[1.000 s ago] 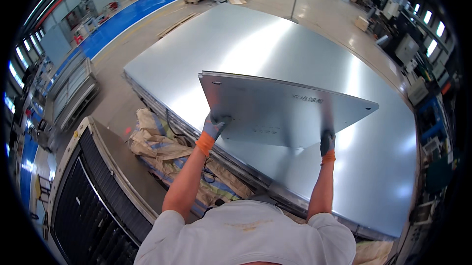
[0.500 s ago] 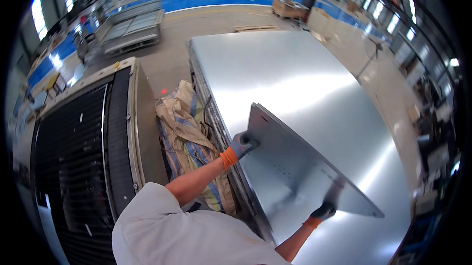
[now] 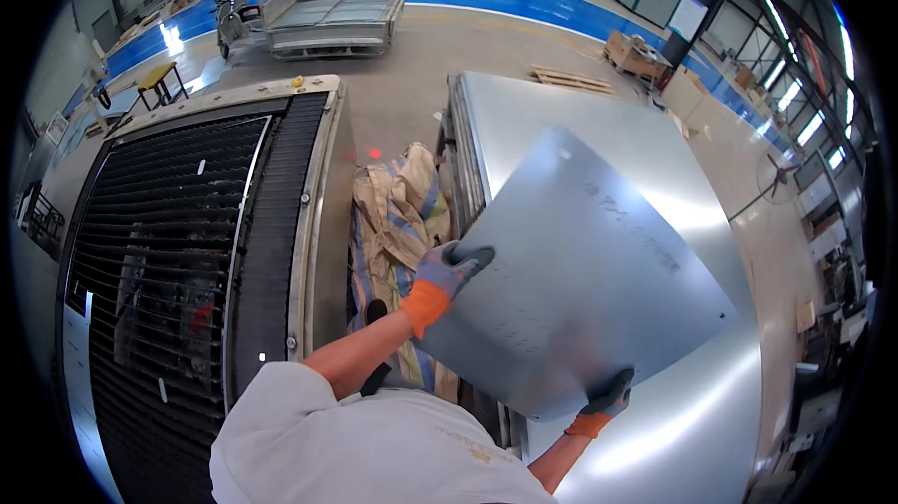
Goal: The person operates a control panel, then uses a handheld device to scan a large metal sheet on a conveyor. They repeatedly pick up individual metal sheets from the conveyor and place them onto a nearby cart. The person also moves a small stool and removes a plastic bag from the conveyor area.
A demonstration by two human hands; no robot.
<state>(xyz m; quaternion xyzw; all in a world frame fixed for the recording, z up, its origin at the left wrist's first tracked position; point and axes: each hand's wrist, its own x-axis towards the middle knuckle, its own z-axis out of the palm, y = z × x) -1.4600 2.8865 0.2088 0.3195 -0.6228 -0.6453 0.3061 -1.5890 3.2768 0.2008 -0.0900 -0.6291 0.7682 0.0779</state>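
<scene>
Between my hands is a flat grey sheet-metal panel [image 3: 580, 261], tilted over a stack of large shiny metal sheets [image 3: 524, 111]. My left hand [image 3: 451, 267], in a grey glove with an orange cuff, grips the panel's left edge with the thumb on its upper face. At the near right edge my right hand [image 3: 610, 394], gloved the same way, is closed on the panel; its fingers underneath are hidden. Small holes and faint dark marks show on the panel's face.
On the left stands a machine bed with black slats [image 3: 168, 261] and a pale frame. Crumpled woven sacks [image 3: 402, 205] lie in the gap between bed and stack. Farther off are a flatbed cart [image 3: 337, 22], wooden slats [image 3: 571, 80] and a cardboard box [image 3: 636, 55].
The panel has turned from nearly edge-on to showing its broad face, and its far corner has swung. Both hands still hold it. The whole view has shifted toward the left.
</scene>
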